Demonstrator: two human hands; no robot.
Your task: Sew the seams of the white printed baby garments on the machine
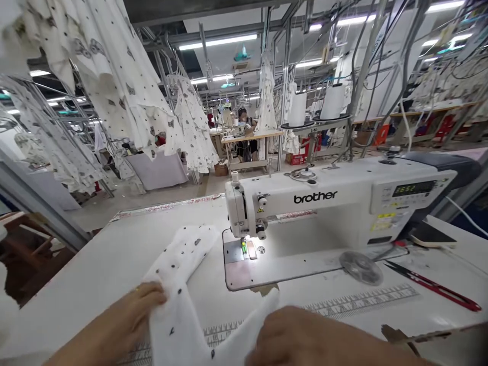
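A piece of white fabric with small dark prints lies over the front of the sewing table, one strip reaching toward the machine. My left hand is closed on the fabric's left edge, its fingertips slightly blurred. At the lower middle, my right hand is curled into a fist around another end of the cloth, and its fingertips are hidden. Beyond both hands stands a white sewing machine marked "brother". Its lit needle area and presser foot are apart from the fabric.
Red-handled thread snips and a clear round disc lie right of the machine bed. A phone-like flat object rests behind them. A printed ruler runs along the table. White garments hang at left; thread cones stand behind.
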